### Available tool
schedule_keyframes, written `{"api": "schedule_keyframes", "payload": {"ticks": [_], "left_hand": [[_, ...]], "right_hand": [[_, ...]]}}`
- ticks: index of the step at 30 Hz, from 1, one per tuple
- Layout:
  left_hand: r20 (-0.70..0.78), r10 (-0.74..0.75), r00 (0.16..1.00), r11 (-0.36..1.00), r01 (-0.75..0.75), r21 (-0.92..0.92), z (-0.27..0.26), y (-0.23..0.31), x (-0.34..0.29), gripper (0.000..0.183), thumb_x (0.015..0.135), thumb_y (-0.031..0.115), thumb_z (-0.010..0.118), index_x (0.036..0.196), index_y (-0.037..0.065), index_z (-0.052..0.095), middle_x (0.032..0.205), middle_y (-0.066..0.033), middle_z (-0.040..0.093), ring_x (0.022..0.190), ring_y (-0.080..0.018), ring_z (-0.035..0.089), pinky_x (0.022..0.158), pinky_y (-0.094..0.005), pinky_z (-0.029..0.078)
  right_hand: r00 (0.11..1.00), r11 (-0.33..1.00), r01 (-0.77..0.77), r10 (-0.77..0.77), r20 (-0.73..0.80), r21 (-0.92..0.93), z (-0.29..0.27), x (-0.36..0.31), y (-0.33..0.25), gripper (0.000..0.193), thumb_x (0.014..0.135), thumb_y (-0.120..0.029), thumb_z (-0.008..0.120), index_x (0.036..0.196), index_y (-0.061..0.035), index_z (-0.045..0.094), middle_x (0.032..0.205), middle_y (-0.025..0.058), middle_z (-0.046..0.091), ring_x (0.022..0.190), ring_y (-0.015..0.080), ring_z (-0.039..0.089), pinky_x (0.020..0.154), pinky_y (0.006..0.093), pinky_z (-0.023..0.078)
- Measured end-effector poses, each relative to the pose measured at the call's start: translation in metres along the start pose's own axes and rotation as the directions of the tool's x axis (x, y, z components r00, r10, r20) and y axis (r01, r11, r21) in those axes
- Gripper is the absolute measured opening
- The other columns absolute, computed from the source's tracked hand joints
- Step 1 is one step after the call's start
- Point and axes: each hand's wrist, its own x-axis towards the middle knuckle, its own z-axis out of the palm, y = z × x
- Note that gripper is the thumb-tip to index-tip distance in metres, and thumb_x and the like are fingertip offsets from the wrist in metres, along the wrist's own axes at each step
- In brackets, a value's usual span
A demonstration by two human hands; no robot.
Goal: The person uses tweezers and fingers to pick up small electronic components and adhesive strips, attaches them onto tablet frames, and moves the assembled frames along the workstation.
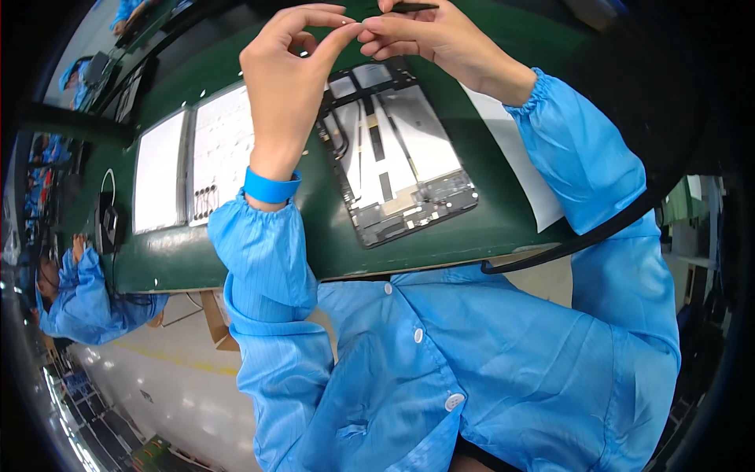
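Note:
My left hand (291, 75) is raised over the far part of the table, thumb and forefinger closed in a pinch. Whatever small thing sits at its fingertips is too tiny to name. Meeting it fingertip to fingertip, my right hand (448, 43) is closed as well, with a thin dark tool (414, 7) held in it; the tool's ends are partly hidden. Below both hands lies an opened tablet (421, 130), its insides facing up, showing pale battery panels, dark cables and circuit boards along the near edge.
The tablet rests on a green tabletop (314, 248). To the left lies an open folder of printed sheets (161, 173), with a black device (108, 220) beyond it. White paper (523, 169) lies to the right, near a black cable (586, 236). Another person (86, 299) sits at far left.

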Motion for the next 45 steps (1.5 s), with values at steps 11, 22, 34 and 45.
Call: {"api": "schedule_keyframes", "payload": {"ticks": [11, 22, 34, 45], "left_hand": [[0.109, 0.146, 0.983, 0.953, -0.17, 0.253, 0.05, -0.036, -0.011, 0.009, 0.079, 0.011, 0.079, 0.087, 0.009, 0.077, 0.103, -0.002, 0.068, 0.063, -0.0094, 0.054, 0.057, -0.0257, 0.043], [0.168, -0.077, 0.983, 0.936, 0.013, 0.353, 0.052, -0.054, -0.03, 0.011, 0.079, 0.01, 0.08, 0.086, 0.003, 0.075, 0.098, -0.0032, 0.066, 0.064, -0.0113, 0.054, 0.058, -0.027, 0.046], [0.285, -0.14, 0.948, 0.944, 0.041, 0.328, 0.053, -0.058, -0.034, 0.012, 0.081, 0.009, 0.078, 0.087, 0.0, 0.074, 0.096, -0.0035, 0.066, 0.066, -0.0073, 0.047, 0.058, -0.0229, 0.041], [0.291, -0.102, 0.951, 0.936, -0.007, 0.352, 0.055, -0.054, -0.036, 0.011, 0.081, 0.007, 0.076, 0.088, 0.001, 0.072, 0.097, -0.0047, 0.065, 0.063, -0.0108, 0.049, 0.059, -0.0259, 0.043]], "right_hand": [[0.977, 0.983, -0.013, -0.026, -0.212, -0.181, -0.048, -0.027, 0.034, 0.026, 0.093, -0.019, 0.072, 0.106, -0.0064, 0.054, 0.099, 0.0072, 0.07, 0.093, 0.0135, 0.068, 0.088, 0.0273, 0.054], [0.968, 0.541, 0.143, -0.252, 0.002, -0.829, -0.073, -0.028, 0.072, 0.037, 0.091, -0.021, 0.073, 0.117, -0.0075, 0.051, 0.123, 0.0092, 0.066, 0.116, 0.0216, 0.062, 0.1, 0.0337, 0.047], [0.986, 0.576, 0.047, -0.158, -0.054, -0.816, -0.065, -0.026, 0.069, 0.037, 0.093, -0.02, 0.07, 0.122, -0.0064, 0.052, 0.125, 0.0103, 0.063, 0.117, 0.0231, 0.06, 0.102, 0.0349, 0.046], [0.983, 0.525, 0.03, -0.172, -0.072, -0.851, -0.051, -0.028, 0.075, 0.026, 0.092, -0.013, 0.065, 0.111, -0.0074, 0.047, 0.136, 0.0184, 0.057, 0.13, 0.0349, 0.052, 0.107, 0.0438, 0.041]]}}
